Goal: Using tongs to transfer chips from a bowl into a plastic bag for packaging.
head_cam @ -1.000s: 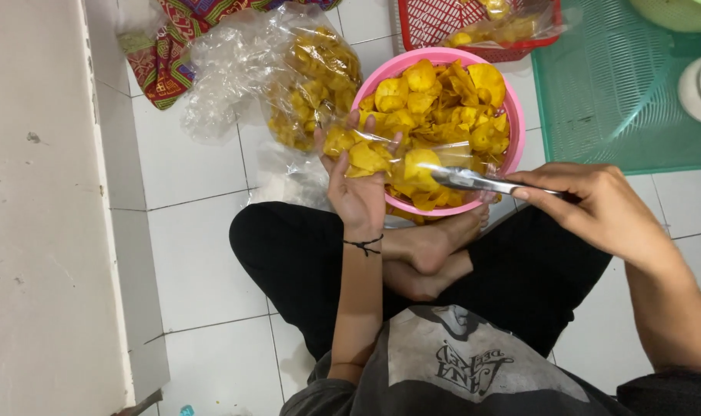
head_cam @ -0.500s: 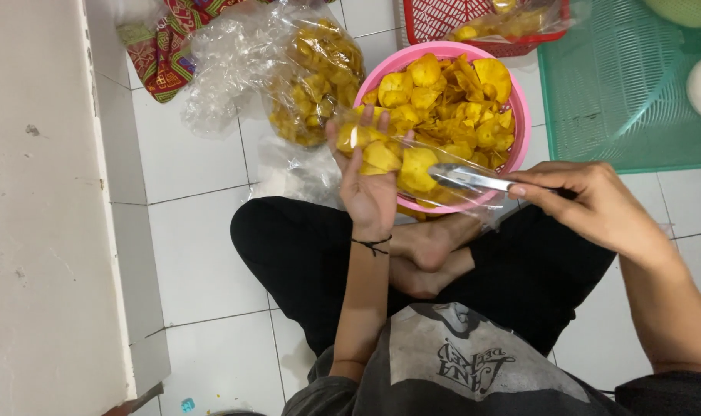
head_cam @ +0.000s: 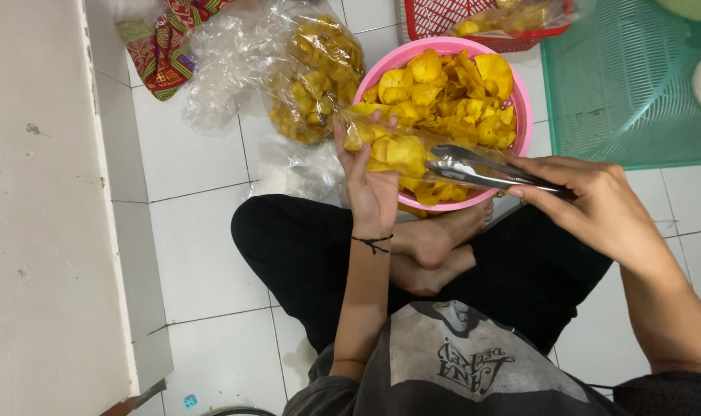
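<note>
Metal tongs (head_cam: 481,171) in right hand (head_cam: 589,202) (grip closed), left hand (head_cam: 373,189) gripping chip bag (head_cam: 400,150)

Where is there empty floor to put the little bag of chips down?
Bare white tiles lie between the grey ledge and the black trouser leg. More show right of the right hand, below the green mat. It is crowded ahead: pink bowl, big clear chip bag, red basket. The left hand holds the small bag.

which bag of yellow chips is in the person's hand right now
The small clear bag held by the left hand over the pink bowl; the bigger bag lies on the floor.
</note>
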